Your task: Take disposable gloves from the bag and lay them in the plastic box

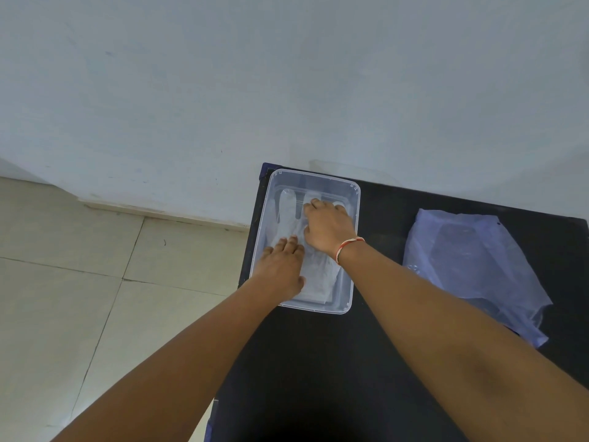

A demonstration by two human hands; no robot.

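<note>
A clear plastic box [355, 199] stands at the far left corner of the black table. Thin translucent disposable gloves [288, 218] lie flat inside it, fingers pointing away from me. My left hand [280, 269] rests palm down on the near part of the gloves, fingers spread. My right hand [328, 228], with a red and white thread at the wrist, presses flat on the far right part of the gloves. The bluish plastic bag [471, 263] lies crumpled on the table to the right of the box, apart from both hands.
The black table [318, 362] ends just left of the box, with pale floor tiles [79, 282] below. A light wall [287, 90] runs right behind the table.
</note>
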